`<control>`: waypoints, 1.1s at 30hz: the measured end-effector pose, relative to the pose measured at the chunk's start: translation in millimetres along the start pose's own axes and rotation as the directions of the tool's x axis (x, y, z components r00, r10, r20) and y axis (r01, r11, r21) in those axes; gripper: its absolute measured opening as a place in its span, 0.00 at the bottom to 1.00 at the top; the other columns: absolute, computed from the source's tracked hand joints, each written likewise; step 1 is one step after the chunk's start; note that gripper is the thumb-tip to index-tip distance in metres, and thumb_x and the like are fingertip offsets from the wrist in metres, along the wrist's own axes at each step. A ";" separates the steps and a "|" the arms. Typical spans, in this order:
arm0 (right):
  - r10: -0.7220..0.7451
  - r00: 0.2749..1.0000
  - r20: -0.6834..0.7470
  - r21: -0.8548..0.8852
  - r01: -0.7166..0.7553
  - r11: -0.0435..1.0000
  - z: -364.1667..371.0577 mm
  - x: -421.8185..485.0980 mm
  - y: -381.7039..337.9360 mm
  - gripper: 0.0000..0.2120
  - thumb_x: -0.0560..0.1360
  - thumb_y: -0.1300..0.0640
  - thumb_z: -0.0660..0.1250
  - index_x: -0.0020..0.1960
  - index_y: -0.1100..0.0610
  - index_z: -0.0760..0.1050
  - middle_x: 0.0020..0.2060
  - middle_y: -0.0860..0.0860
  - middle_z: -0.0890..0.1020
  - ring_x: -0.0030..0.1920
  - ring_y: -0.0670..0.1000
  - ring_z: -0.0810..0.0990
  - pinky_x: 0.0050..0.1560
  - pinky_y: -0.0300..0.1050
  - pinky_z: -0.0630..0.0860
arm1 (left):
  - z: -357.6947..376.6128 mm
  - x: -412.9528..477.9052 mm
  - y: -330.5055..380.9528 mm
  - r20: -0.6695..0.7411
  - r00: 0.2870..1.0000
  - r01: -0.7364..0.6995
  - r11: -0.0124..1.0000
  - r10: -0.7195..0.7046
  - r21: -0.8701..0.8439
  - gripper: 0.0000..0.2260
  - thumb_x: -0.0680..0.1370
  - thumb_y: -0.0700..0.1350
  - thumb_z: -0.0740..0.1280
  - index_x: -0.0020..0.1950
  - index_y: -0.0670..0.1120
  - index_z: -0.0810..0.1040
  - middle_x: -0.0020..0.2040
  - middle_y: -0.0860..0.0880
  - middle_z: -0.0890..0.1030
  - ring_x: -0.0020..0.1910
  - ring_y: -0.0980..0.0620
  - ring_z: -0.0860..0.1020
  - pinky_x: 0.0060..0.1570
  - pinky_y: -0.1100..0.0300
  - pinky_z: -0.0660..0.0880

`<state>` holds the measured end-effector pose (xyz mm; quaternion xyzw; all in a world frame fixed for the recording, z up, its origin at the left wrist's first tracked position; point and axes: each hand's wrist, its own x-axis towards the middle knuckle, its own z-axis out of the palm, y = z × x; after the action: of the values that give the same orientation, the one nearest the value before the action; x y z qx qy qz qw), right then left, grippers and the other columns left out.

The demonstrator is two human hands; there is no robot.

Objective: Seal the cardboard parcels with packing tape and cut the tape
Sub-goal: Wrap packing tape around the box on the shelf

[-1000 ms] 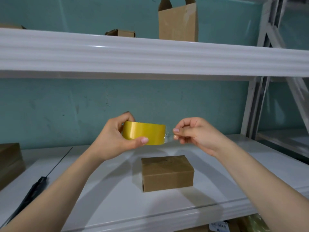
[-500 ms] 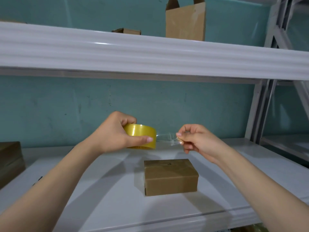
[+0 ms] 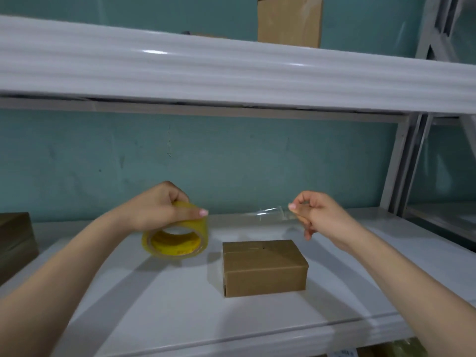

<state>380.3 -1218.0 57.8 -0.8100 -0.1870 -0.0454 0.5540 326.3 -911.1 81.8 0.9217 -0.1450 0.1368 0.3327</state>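
Observation:
A small closed cardboard parcel (image 3: 264, 267) sits on the white shelf (image 3: 180, 310), below and between my hands. My left hand (image 3: 159, 206) grips a yellow roll of packing tape (image 3: 176, 238), held above the shelf to the parcel's left, with the core facing me. A clear strip of tape (image 3: 268, 215) stretches from the roll to the right, above the parcel. My right hand (image 3: 316, 215) pinches the strip's free end between thumb and fingers, up and right of the parcel.
A brown box (image 3: 15, 243) stands at the shelf's left edge. The upper shelf (image 3: 231, 70) overhangs close above and carries an open cardboard box (image 3: 289, 20). A metal upright (image 3: 401, 161) rises at the right. The teal wall lies behind.
My hands have moved apart: the left swung the roll down and left, the right pulled to the right, and the drawn-out strip is much longer. The camera has tilted.

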 end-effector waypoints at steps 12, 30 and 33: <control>0.204 0.974 0.096 -0.018 -0.203 0.979 -9.5 -0.9 50.1 0.07 0.77 0.64 0.63 0.40 0.61 0.70 0.20 0.49 0.65 0.18 0.46 0.61 0.22 0.40 0.73 | 38.6 21.5 -28.8 0.115 0.972 0.137 0.892 -0.205 0.431 0.30 0.70 0.69 0.64 0.24 0.45 0.61 0.20 0.52 0.62 0.23 0.50 0.62 0.31 0.59 0.60; 0.300 0.943 0.143 0.146 -0.320 0.936 -2.4 -4.3 93.8 0.07 0.78 0.62 0.62 0.40 0.60 0.71 0.23 0.53 0.70 0.22 0.50 0.65 0.25 0.42 0.72 | 65.9 45.8 -10.8 0.277 0.856 0.108 0.675 -0.437 0.729 0.26 0.70 0.69 0.61 0.30 0.46 0.70 0.30 0.52 0.72 0.31 0.51 0.71 0.35 0.58 0.67; 0.314 0.935 0.162 0.166 -0.340 0.926 2.9 -4.3 95.4 0.07 0.79 0.61 0.59 0.42 0.58 0.71 0.29 0.56 0.75 0.25 0.51 0.73 0.26 0.42 0.74 | 72.7 43.5 1.4 0.268 0.856 0.043 0.578 -0.441 0.815 0.22 0.72 0.65 0.58 0.33 0.48 0.70 0.34 0.53 0.73 0.36 0.50 0.72 0.34 0.59 0.65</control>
<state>409.6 -1246.6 -28.5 -0.7740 -0.0888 0.1196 0.6155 377.1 -967.3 43.8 0.9884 -0.0104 -0.0760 -0.1313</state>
